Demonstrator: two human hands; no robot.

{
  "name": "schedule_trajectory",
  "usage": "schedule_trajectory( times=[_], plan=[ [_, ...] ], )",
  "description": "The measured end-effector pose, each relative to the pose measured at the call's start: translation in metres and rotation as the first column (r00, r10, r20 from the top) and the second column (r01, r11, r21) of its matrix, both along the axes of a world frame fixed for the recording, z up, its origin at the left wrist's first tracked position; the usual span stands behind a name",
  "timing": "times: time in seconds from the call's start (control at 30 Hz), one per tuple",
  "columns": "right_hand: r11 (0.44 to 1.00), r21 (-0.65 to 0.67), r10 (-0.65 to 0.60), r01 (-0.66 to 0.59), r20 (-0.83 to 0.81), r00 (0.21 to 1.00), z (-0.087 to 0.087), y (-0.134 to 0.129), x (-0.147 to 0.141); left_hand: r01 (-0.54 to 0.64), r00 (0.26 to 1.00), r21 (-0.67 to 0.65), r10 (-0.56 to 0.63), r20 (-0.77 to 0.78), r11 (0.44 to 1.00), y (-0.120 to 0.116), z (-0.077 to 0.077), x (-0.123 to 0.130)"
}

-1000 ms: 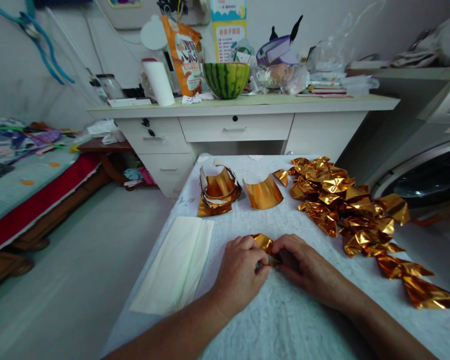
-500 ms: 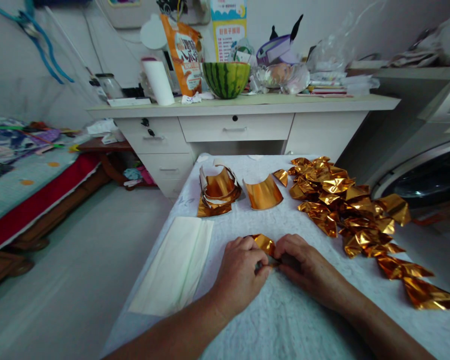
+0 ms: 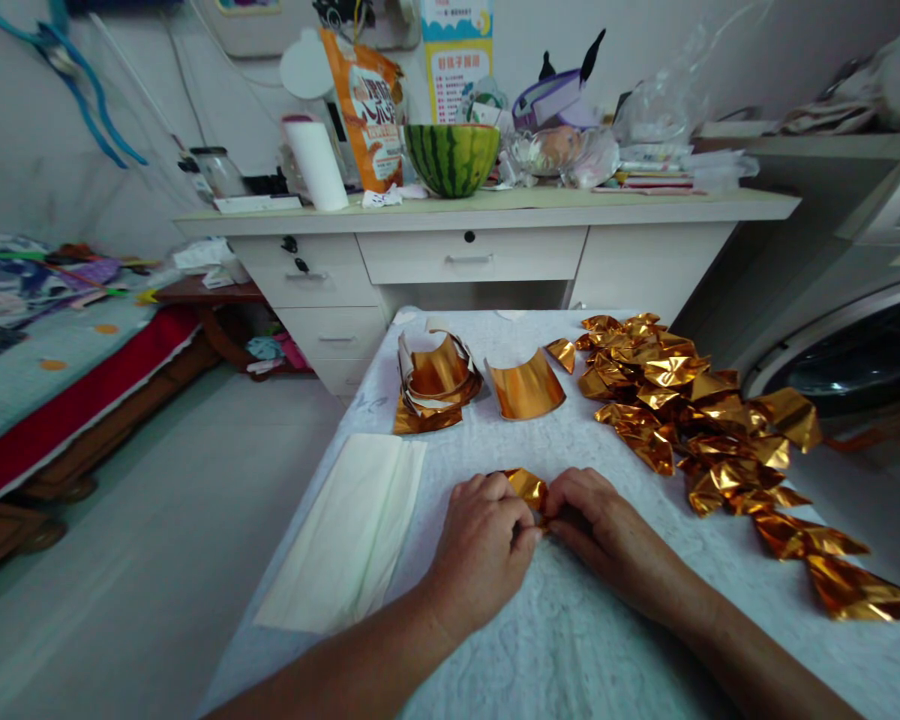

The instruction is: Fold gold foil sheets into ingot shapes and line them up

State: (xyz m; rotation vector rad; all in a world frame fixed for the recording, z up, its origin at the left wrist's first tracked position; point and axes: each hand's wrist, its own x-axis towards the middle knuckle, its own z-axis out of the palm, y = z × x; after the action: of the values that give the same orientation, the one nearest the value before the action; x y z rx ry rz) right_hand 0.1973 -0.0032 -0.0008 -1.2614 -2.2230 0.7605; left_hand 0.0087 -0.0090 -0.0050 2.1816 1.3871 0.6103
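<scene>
Foil (image 3: 523,486), gold and glossy, sat at the near middle of the table (image 3: 585,640), low against its pale, wrinkled cloth. The left hand (image 3: 486,540) curled over it, thumb and fingers closed on it, and the right hand (image 3: 596,520) pinched its other end narrowly; their knuckles hid most of its shape. Beyond lay a smooth, arched gold sheet (image 3: 526,386) and, left of that, a nest of curled sheets (image 3: 439,378) with white undersides. Crumpled, bow-like twists (image 3: 667,372) heaped along the right, while flat, creased paper (image 3: 345,535) lay left. Past the table stood a white desk (image 3: 412,217) bearing a round, striped melon (image 3: 452,162) and an orange bag (image 3: 367,115), with a bed (image 3: 52,385) left and a washer (image 3: 862,310) right.
</scene>
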Motion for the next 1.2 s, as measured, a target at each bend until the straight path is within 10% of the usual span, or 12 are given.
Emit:
schedule_trajectory(
  times=[1.2],
  plan=[
    [1.000,0.007,-0.007,0.007,0.018,1.000,-0.0023,-0.0005,-0.0014,-0.035,0.998,0.044,0.037,-0.041,0.998,-0.0006,-0.0063,0.0055]
  ],
)
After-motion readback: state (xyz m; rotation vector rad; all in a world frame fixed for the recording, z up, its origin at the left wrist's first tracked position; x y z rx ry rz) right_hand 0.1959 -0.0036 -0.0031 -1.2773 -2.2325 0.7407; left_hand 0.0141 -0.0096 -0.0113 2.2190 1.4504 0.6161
